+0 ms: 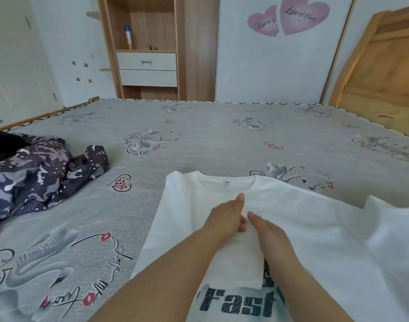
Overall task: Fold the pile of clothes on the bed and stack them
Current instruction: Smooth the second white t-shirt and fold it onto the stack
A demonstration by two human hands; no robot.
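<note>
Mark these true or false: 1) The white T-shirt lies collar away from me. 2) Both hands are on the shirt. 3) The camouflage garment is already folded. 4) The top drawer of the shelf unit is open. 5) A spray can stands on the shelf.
1) True: the white T-shirt has its collar on the far side.
2) True: the left hand and right hand rest on it, side by side.
3) False: the camouflage garment lies crumpled at the left of the bed.
4) False: the top drawer is closed.
5) True: the spray can stands upright.
</note>
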